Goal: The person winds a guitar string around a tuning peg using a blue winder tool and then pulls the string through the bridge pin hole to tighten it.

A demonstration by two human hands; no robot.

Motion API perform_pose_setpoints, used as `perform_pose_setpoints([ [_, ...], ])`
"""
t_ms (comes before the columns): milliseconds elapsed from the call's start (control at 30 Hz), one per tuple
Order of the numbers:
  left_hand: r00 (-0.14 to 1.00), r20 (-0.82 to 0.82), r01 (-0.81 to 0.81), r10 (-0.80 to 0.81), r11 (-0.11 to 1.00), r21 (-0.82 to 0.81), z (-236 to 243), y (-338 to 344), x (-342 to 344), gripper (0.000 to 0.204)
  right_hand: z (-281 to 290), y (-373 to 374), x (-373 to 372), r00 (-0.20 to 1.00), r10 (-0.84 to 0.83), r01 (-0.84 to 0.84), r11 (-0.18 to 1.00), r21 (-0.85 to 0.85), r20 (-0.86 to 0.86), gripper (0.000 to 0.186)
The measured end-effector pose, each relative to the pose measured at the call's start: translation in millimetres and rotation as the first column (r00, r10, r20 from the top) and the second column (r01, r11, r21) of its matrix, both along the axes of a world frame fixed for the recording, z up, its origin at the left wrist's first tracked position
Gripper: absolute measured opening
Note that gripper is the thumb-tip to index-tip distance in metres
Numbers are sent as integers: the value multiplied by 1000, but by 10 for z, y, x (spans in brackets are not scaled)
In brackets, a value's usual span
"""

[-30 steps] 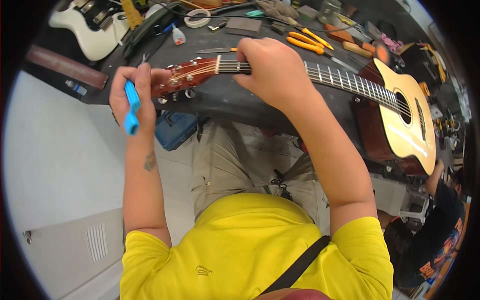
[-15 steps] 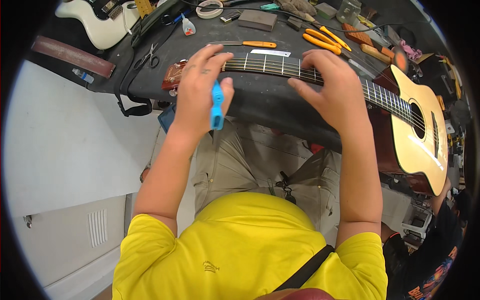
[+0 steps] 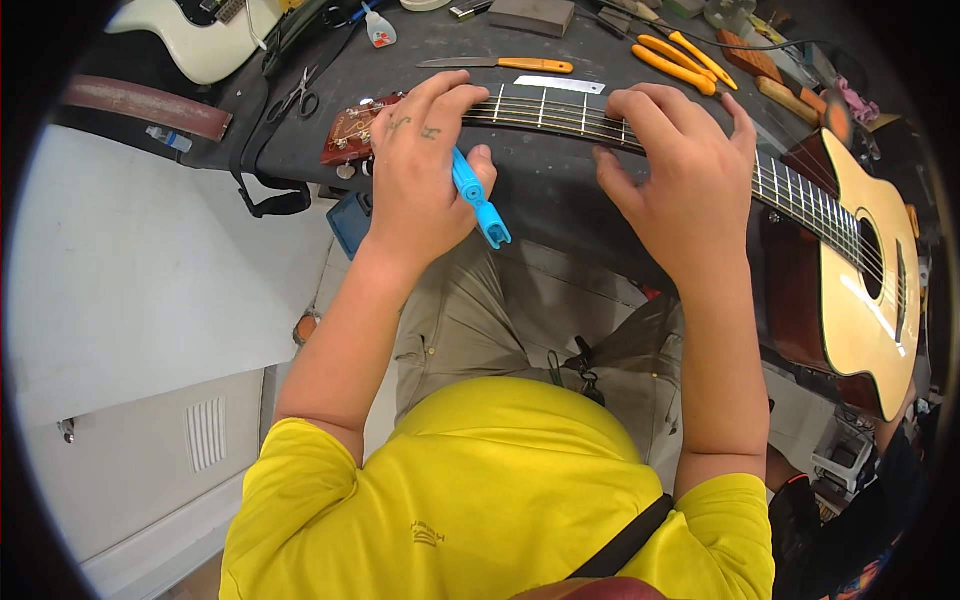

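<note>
An acoustic guitar with a pale top (image 3: 850, 275) lies along the bench, its reddish headstock (image 3: 350, 135) at the left. My left hand (image 3: 415, 175) is over the neck beside the headstock, fingertips on or just above the strings. Held between its palm and thumb is a blue string winder (image 3: 475, 190), slanting down to the right. Farther along the neck, my right hand (image 3: 685, 165) has curled fingertips at the strings of the fretboard (image 3: 555, 112). Its thumb stands apart in front of the neck, and it holds nothing. Contact with the strings is hard to judge.
Beyond the neck lie an orange-handled knife (image 3: 530, 66), a white blade-like strip (image 3: 560, 84) and orange-handled pliers (image 3: 680, 65). Scissors (image 3: 295, 100), a small glue bottle (image 3: 380, 30) and a white electric guitar body (image 3: 205, 45) are at the left. A grey block (image 3: 530, 15) sits at the back.
The string winder has swung from nearly upright to a slant. The view has shifted a little, so the guitar and bench tools appear farther right. Both hands remain over the neck.
</note>
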State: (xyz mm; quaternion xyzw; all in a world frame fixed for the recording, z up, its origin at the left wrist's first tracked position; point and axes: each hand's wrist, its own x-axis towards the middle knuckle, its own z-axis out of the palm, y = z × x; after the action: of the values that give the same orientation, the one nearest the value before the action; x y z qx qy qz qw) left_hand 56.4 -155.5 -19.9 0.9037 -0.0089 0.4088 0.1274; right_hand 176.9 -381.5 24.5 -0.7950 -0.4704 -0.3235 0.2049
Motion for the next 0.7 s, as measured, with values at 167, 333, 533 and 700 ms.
perform_pose_setpoints([
  [167, 1000, -20, -16, 16, 1000, 3, 50, -3, 23, 48, -63, 54, -13, 997, -66, 63, 995, 74, 38, 32],
  [333, 1000, 4, -12, 12, 1000, 1, 25, 21, 36, 47, -60, 44, 7, 998, -54, 52, 997, 64, 25, 33],
  [533, 1000, -26, -12, 12, 1000, -14, 32, 12, 24, 48, -58, 34, 7, 999, -51, 50, 998, 45, 3, 33],
  [700, 999, -41, -19, 18, 999, -41, 22, -40, -15, 57, -23, -56, -19, 1000, -14, 14, 999, 50, -7, 35],
])
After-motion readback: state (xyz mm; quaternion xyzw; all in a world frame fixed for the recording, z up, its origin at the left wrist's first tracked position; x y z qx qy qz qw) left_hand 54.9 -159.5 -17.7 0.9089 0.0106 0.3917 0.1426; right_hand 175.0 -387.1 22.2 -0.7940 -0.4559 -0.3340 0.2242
